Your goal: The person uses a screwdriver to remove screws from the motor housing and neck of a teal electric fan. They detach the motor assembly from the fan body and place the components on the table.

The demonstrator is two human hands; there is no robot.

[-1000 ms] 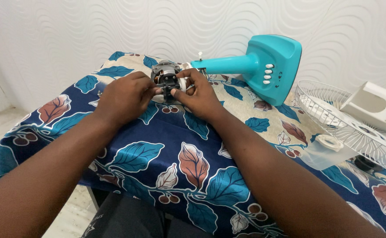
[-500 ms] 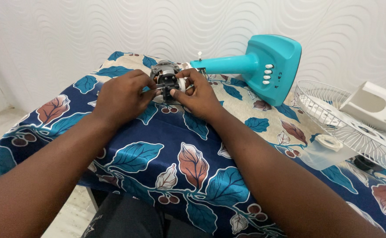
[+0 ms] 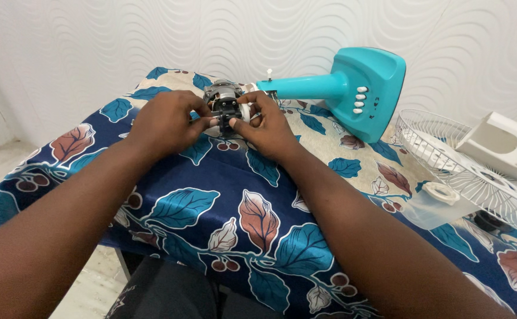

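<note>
A bare fan motor [image 3: 222, 94] with copper windings lies on the table, joined to a turquoise fan stand [image 3: 353, 88] that lies on its side with white buttons on its base. My left hand [image 3: 167, 124] grips the motor's near left side, fingers curled at its black front part. My right hand [image 3: 264, 127] holds the motor's right side, thumb and fingers pinching a small white part at the front. What sits between my fingertips is too small to make out.
A leaf-patterned blue and cream cloth [image 3: 241, 201] covers the table. At the right lie a white wire fan grille [image 3: 465, 171], a white plastic housing [image 3: 498, 145] and a clear fan blade with a white hub [image 3: 439, 201]. A textured white wall stands behind.
Both hands stay on the motor; my left fingers have shifted slightly at its front. Nothing else has moved.
</note>
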